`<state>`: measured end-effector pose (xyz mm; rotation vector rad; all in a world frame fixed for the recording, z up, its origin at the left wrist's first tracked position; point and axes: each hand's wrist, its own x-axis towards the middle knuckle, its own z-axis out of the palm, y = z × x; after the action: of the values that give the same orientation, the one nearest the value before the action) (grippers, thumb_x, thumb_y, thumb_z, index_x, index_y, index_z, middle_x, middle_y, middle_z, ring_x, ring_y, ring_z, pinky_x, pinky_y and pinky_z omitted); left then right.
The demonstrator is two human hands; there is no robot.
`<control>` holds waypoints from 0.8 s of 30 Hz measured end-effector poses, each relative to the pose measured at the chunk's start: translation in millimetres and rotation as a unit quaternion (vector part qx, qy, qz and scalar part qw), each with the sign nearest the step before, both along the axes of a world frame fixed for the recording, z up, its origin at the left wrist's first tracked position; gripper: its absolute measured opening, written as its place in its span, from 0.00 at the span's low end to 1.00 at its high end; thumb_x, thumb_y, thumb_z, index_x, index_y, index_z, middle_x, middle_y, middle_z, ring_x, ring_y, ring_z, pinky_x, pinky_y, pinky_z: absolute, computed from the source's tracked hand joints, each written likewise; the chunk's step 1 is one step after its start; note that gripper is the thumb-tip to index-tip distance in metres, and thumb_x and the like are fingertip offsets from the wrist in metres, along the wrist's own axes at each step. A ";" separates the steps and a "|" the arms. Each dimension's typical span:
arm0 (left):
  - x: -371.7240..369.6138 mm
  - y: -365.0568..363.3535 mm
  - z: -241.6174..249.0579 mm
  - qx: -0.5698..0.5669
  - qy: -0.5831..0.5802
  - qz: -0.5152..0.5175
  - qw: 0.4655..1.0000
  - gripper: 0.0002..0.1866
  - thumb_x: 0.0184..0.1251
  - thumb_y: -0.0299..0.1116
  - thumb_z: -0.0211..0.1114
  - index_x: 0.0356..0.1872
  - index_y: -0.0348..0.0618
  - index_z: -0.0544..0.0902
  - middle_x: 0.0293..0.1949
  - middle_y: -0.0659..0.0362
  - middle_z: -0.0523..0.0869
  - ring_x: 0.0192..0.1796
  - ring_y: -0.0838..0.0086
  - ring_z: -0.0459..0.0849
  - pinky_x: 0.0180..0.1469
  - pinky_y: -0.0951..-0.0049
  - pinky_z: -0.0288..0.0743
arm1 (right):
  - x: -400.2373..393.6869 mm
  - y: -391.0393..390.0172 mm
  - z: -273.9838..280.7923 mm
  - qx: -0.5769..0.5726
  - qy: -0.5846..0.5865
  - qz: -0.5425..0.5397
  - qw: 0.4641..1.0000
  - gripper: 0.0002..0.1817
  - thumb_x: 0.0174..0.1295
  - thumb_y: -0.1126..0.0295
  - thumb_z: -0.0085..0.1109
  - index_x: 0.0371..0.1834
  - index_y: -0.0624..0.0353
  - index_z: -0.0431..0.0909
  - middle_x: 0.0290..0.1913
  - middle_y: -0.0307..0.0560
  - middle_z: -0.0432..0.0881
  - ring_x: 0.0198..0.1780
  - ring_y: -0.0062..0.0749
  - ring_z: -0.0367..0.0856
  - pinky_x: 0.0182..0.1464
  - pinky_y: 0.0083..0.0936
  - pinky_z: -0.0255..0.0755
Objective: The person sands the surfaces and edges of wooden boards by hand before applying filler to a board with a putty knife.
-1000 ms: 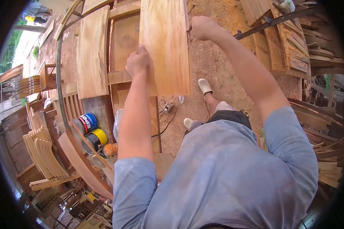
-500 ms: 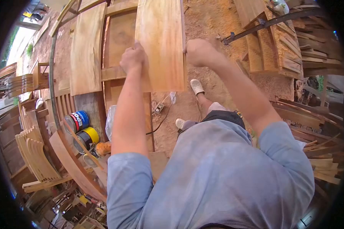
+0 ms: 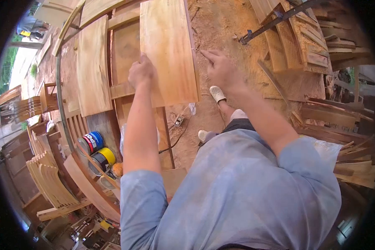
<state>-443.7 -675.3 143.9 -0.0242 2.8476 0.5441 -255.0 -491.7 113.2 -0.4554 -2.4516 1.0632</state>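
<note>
- Left hand (image 3: 141, 74): closed at the left edge of the wide plank (image 3: 169, 58); the edge is gripped, with the thumb laid toward the upper face.
- Right hand (image 3: 224, 71): partly open, index finger extended toward the plank's right edge, the other fingers curled; whether the edge is touched, or anything small is held, cannot be told.
- Wide plank: pale, laid flat over a wooden frame (image 3: 124, 90), between the two hands; its near end is directed toward the wearer.
- Second plank (image 3: 93, 68): pale, placed left of the first and apart from it.
- Can, red and blue (image 3: 92, 141), and can, yellow and black (image 3: 103, 160): set side by side, left of the left forearm.
- Dark cord (image 3: 178, 139): seen below the wide plank's near end.
- Dark bar (image 3: 275, 21): slanted, beyond the right hand, near stacked boards (image 3: 287, 43).
</note>
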 end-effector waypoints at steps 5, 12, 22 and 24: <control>-0.3 -0.7 1.0 0.001 -0.005 0.013 1.000 0.40 0.71 0.63 0.39 0.54 0.32 0.83 0.56 0.38 0.83 0.62 0.47 0.79 0.67 0.56 0.67 | -3.9 -31.0 -19.4 0.014 0.073 -0.015 0.997 0.24 0.59 0.76 0.57 0.62 0.64 0.76 0.52 0.56 0.78 0.50 0.53 0.79 0.55 0.43 0.74; 3.0 0.9 2.8 0.013 -0.007 0.027 1.000 0.40 0.71 0.63 0.40 0.54 0.33 0.83 0.57 0.38 0.82 0.62 0.47 0.79 0.67 0.56 0.66 | 16.7 -26.6 -34.5 0.154 -0.012 0.021 0.988 0.25 0.60 0.73 0.54 0.63 0.63 0.74 0.52 0.55 0.76 0.51 0.56 0.74 0.55 0.44 0.72; -1.5 -2.2 -5.3 0.007 0.012 0.016 1.000 0.40 0.70 0.63 0.40 0.53 0.32 0.84 0.54 0.37 0.83 0.62 0.47 0.79 0.67 0.56 0.67 | 1.7 46.0 -17.1 -0.252 -0.152 0.011 0.956 0.18 0.55 0.73 0.62 0.50 0.67 0.82 0.41 0.54 0.87 0.43 0.47 0.86 0.48 0.42 0.79; -2.7 -2.2 -4.1 0.008 0.015 0.011 1.000 0.40 0.70 0.63 0.40 0.53 0.32 0.84 0.54 0.37 0.83 0.62 0.47 0.79 0.67 0.56 0.67 | -2.2 50.1 -26.0 -0.474 -0.147 -0.038 0.867 0.17 0.55 0.73 0.65 0.48 0.68 0.82 0.39 0.53 0.88 0.39 0.43 0.88 0.46 0.41 0.80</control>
<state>-446.4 -677.5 139.8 -0.0435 2.8757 0.5761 -257.2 -441.7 87.2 -1.0531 -1.9257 2.2700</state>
